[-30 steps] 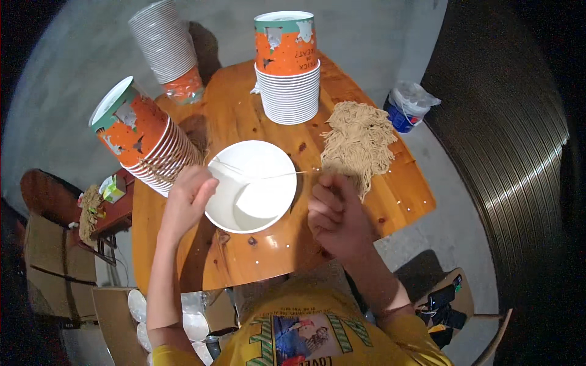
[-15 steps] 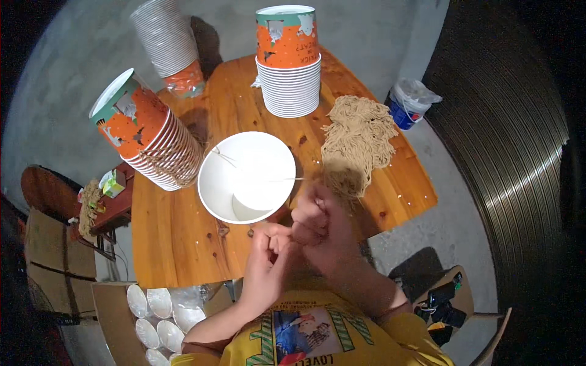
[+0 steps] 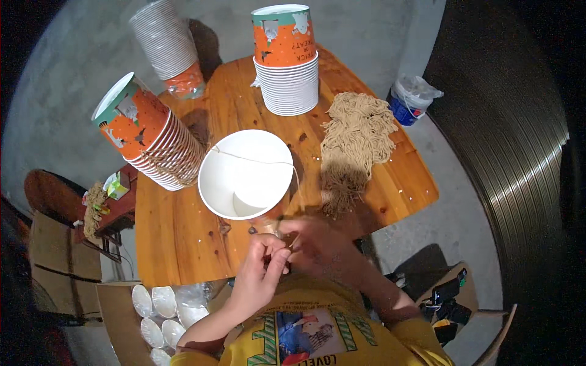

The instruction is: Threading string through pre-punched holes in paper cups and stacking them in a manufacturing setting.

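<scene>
the left hand (image 3: 259,271) and the right hand (image 3: 323,244) are brought together between the bucket's near side and the body. the left fingers are curled with the thumb drawn in toward them; the right hand is blurred. whether string is pinched in either one cannot be told. the hands are probably kept low and close so that fine finger work can be done in plain sight.

just beyond them, the white paper bucket (image 3: 226,183) is set mouth up on the tabletop (image 3: 177,250). the string (image 3: 256,160) is laid across its mouth from the left of the rim, then dropped past the right side toward the hands. the bucket is presumably placed here so that both sides of the rim can be reached.

the pile of tan yarn (image 3: 360,125) is spread to the right, likely for easy reach. the leaning stack of buckets (image 3: 137,125) is stood at the left, draped with strands, and the upright stack of buckets (image 3: 285,61) is kept behind, upside down, perhaps to leave working room.

a second ago the hands were held well apart, on either side of the bucket; half a second ago the string was seen lower inside the mouth, which is now spanned near the rim.
</scene>
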### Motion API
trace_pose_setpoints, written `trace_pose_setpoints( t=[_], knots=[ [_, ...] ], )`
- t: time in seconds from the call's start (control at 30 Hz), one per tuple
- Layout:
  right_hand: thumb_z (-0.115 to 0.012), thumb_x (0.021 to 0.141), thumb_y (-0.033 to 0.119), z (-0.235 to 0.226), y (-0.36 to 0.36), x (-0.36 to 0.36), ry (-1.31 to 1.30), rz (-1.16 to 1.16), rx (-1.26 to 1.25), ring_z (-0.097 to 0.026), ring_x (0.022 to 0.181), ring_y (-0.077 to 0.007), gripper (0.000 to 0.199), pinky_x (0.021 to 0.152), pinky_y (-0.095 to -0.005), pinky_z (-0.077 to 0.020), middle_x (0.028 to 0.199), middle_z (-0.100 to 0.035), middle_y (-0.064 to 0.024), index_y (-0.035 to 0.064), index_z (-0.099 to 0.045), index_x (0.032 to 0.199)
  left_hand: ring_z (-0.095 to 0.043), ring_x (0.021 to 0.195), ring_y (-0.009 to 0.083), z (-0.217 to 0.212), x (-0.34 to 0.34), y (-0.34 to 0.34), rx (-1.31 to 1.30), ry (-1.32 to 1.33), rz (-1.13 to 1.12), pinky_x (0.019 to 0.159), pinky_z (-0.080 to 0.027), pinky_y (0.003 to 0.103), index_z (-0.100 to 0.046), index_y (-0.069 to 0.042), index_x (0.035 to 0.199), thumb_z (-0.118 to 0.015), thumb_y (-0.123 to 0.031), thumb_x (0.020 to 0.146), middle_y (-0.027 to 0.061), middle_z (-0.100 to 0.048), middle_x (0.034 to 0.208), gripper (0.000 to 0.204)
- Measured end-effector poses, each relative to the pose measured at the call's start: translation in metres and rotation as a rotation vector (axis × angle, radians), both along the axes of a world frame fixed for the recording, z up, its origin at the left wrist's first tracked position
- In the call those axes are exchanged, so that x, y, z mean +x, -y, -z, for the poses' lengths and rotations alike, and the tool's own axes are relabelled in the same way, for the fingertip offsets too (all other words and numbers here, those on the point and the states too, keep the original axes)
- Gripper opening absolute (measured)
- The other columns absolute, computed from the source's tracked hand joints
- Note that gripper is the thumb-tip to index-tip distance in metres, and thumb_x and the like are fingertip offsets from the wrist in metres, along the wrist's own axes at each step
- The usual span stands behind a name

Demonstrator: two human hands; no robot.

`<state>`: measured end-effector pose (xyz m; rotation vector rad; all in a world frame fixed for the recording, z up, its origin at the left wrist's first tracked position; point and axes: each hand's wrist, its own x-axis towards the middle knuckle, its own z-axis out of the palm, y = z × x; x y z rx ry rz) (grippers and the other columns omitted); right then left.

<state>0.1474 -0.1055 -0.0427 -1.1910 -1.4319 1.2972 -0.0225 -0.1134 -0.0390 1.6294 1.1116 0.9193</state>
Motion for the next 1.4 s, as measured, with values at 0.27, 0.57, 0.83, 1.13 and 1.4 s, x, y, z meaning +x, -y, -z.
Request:
trace_pose_setpoints(
  t=[0.27, 0.57, 0.83, 1.13, 1.4],
  knots=[
    [-0.058, 0.087, 0.012, 0.022, -0.029, 0.01, 0.456, -0.18, 0.853, -0.055, 0.072, -0.0236, 0.01, 0.06, -0.034, -0.0437, 0.079, -0.054, -0.0108, 0.0064, -0.057, 0.096, -0.056, 0.068, 0.0171, -0.005, -0.024, -0.014, 0.167, -0.092, -0.114, 0.061, -0.046, 0.026, -0.048, 0.0, 0.098, -0.056, -0.009, 0.091, 0.0094, -0.056, 0.083, 0.013],
    [-0.052, 0.087, 0.003, 0.031, -0.047, -0.009, -0.004, 0.23, 0.452, -0.058, 0.075, -0.0167, 0.007, 0.07, -0.0306, -0.0468, 0.082, -0.06, -0.0067, 0.0036, -0.057, 0.091, -0.052, 0.089, 0.0279, -0.045, -0.05, -0.076, 0.594, -0.638, 0.136, 0.084, -0.036, 0.036, -0.06, -0.005, 0.094, -0.059, -0.004, 0.079, 0.0095, -0.056, 0.087, 0.015],
    [-0.05, 0.081, -0.004, 0.005, -0.068, -0.028, 0.113, 0.233, 0.736, -0.061, 0.091, -0.0257, 0.009, 0.08, -0.0342, -0.0476, 0.097, -0.063, -0.0123, 0.0009, -0.056, 0.086, -0.052, 0.08, 0.0091, -0.064, -0.063, -0.11, 0.093, -0.263, 0.106, 0.071, -0.043, 0.023, -0.056, -0.001, 0.095, -0.052, 0.001, 0.083, 0.0014, -0.054, 0.086, 0.014],
    [-0.05, 0.082, -0.003, 0.012, -0.081, -0.03, 0.061, 0.217, 0.741, -0.06, 0.094, -0.025, 0.01, 0.085, -0.0349, -0.046, 0.098, -0.063, -0.0112, 0.0013, -0.056, 0.088, -0.047, 0.078, 0.005, -0.075, -0.064, -0.126, -0.058, -0.256, 0.182, 0.07, -0.04, 0.021, -0.054, -0.002, 0.094, -0.061, -0.005, 0.081, -0.0026, -0.052, 0.085, 0.015],
    [-0.051, 0.082, -0.001, 0.01, -0.081, -0.029, 0.102, 0.217, 0.734, -0.06, 0.094, -0.0254, 0.009, 0.085, -0.0353, -0.0462, 0.098, -0.063, -0.0109, 0.0015, -0.056, 0.088, -0.043, 0.075, 0.0043, -0.077, -0.063, -0.133, -0.095, -0.264, 0.197, 0.067, -0.038, 0.021, -0.054, -0.003, 0.095, -0.063, -0.007, 0.081, -0.0048, -0.048, 0.081, 0.018]
  ],
)
